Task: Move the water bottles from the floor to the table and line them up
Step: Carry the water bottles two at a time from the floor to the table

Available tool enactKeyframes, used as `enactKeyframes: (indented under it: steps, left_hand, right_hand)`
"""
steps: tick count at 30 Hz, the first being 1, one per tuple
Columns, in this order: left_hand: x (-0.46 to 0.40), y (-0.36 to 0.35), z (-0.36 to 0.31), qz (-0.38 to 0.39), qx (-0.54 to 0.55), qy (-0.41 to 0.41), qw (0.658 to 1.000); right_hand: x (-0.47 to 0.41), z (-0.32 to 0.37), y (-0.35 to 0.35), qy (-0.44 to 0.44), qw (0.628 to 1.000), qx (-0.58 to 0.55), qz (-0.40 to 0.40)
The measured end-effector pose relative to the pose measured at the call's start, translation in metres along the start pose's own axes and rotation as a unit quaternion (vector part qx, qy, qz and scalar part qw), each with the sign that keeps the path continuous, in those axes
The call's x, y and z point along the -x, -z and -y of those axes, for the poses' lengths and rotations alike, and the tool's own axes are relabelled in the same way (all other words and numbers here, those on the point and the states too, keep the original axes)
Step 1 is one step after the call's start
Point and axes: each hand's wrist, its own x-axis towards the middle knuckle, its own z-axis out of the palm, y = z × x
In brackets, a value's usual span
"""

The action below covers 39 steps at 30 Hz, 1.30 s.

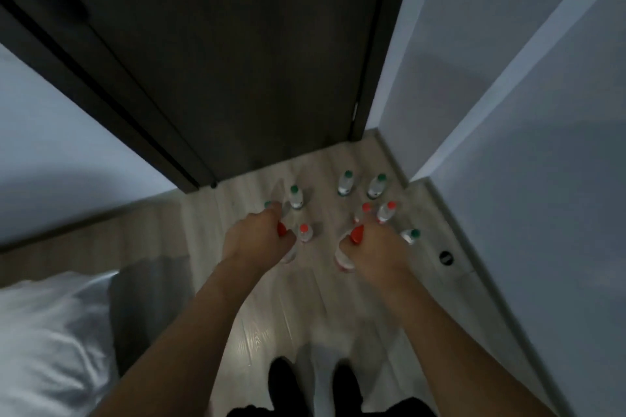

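Head view: left hand (261, 237) fingers grasp a red-capped bottle (283, 240); right hand (376, 247) fingers grasp another (349, 247). Beyond both sets of fingers, more bottles (345, 183) stand on the floor (271, 315).

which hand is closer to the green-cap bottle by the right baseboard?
Right. The right hand sits just left of that green-cap bottle, gripping a red-cap bottle. The left hand is far to its left.

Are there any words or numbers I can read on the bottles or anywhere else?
None can be read.
Water bottles, like the green-capped bottle by the door: labels too small and blurred.
Red-capped bottle gripped in the right hand: label blurred.
Round floor fitting: no legible marking.
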Motion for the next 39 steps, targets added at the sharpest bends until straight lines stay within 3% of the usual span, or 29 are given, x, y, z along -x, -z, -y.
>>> enactKeyframes:
  steps: [4,7,18,27,32,39]
  left_hand:
    - [0.049,0.123,-0.047,-0.061,0.036,-0.025,0.997]
    - [0.074,0.175,-0.074,-0.118,0.079,-0.027,0.99]
    - [0.129,0.221,-0.144,-0.213,0.107,-0.1,0.966]
    - [0.138,0.213,-0.198,-0.165,0.118,-0.182,0.962]
    - [0.13,0.208,-0.238,-0.105,0.125,-0.276,0.947]
    - [0.134,0.202,-0.304,-0.082,0.122,-0.381,0.913]
  right_hand:
    - [0.048,0.042,0.128,-0.008,0.998,0.001,-0.06]
    - [0.073,0.053,0.185,-0.002,0.994,-0.005,-0.111]
    - [0.137,0.031,0.256,-0.037,0.978,-0.022,-0.204]
    - [0.174,-0.009,0.277,-0.131,0.954,-0.049,-0.264]
    - [0.199,-0.03,0.287,-0.207,0.927,-0.058,-0.308]
    - [0.247,-0.057,0.303,-0.336,0.864,-0.078,-0.367]
